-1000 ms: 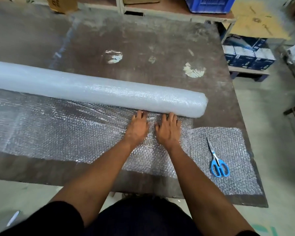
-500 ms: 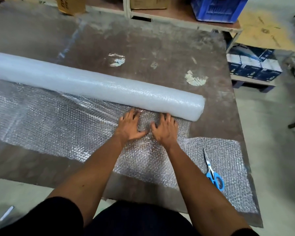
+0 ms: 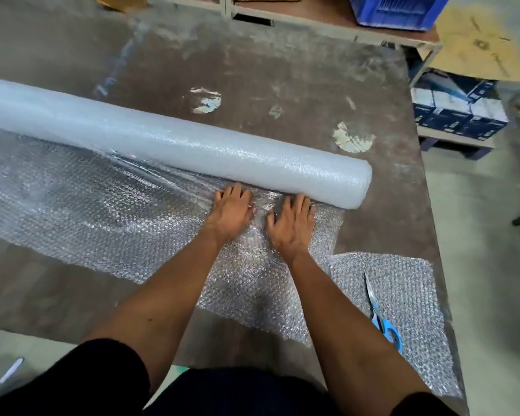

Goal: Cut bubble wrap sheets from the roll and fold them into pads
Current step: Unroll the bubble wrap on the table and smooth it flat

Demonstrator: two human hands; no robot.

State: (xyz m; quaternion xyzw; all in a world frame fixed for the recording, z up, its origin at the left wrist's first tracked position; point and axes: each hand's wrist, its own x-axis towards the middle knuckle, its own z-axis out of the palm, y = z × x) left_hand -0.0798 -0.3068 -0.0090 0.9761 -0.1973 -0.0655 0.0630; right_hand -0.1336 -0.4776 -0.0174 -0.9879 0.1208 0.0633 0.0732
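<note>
A long bubble wrap roll (image 3: 168, 145) lies across the brown table (image 3: 282, 85), its right end near the table's right side. An unrolled sheet (image 3: 87, 217) spreads from the roll toward me. My left hand (image 3: 233, 210) and my right hand (image 3: 291, 223) press flat on this sheet, fingers straight, fingertips at the foot of the roll. The wrap bunches slightly between the two hands. A separate cut piece of bubble wrap (image 3: 409, 301) lies at the table's front right corner, with blue-handled scissors (image 3: 382, 316) on it.
Behind the table stands a low shelf with a blue crate (image 3: 400, 10) and cardboard boxes. Stacked blue-and-white cartons (image 3: 457, 106) sit on a pallet to the right. The table's right edge (image 3: 433, 205) drops to the concrete floor.
The roll has shifted a little farther from me with both hands following at its base, and the sheet between the hands has wrinkled. The scissors have not moved.
</note>
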